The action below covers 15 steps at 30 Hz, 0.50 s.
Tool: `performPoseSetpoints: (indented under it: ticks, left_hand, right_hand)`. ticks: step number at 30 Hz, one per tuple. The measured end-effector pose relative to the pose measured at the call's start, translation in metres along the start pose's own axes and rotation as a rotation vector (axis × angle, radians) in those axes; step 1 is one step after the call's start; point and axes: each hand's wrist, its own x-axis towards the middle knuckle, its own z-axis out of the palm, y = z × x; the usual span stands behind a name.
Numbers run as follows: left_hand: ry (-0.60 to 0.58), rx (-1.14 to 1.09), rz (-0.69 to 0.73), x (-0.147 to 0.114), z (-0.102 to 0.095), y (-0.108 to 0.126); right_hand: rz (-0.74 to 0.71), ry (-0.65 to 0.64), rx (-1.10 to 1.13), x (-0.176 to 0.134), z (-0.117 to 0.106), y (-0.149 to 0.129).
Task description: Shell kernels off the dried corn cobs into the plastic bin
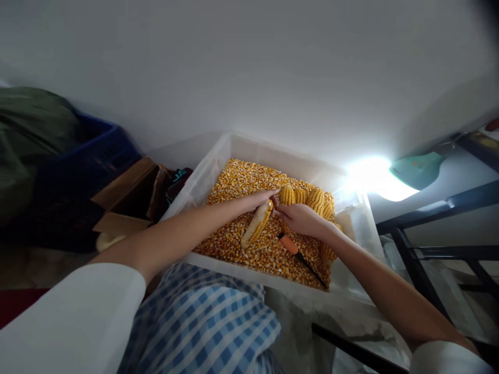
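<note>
A partly stripped corn cob point(257, 224) slants over a bed of loose yellow kernels point(249, 179) in a translucent plastic bin point(234, 266). Bare pale core shows along its left side, with kernel rows still on its right. My left hand point(266, 198) is closed around the upper end of this cob, its fingers partly hidden. From the right, my right hand point(298, 218) is closed too, fingertips pressed at the same end. Just beyond it lie several full corn cobs point(287, 195). Below my right hand rests an orange-handled tool point(288, 244) with a thin dark shaft.
A bright lamp with a green shade point(417, 170) shines at the bin's right. Dark metal bars point(409, 265) stand beyond it. To the left are an open cardboard box point(125, 189) and a blue crate point(105, 143). Blue checked cloth point(206, 322) lies before the bin.
</note>
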Motion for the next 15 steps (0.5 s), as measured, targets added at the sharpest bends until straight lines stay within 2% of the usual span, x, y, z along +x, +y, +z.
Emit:
performPoseSetpoints:
  ticks: [5,11,15]
  left_hand:
    - [0.076,0.079,0.051,0.0,0.0,0.0]
    - [-0.032,0.02,0.051,0.002,0.0,0.001]
    - [-0.069,0.08,0.092,0.0,0.005,0.005]
  right_hand:
    - [0.001,0.051,0.041,0.008,0.012,-0.003]
    - [0.094,0.048,0.076,0.017,0.022,-0.003]
    - [0.148,0.041,0.106,0.018,0.021,-0.001]
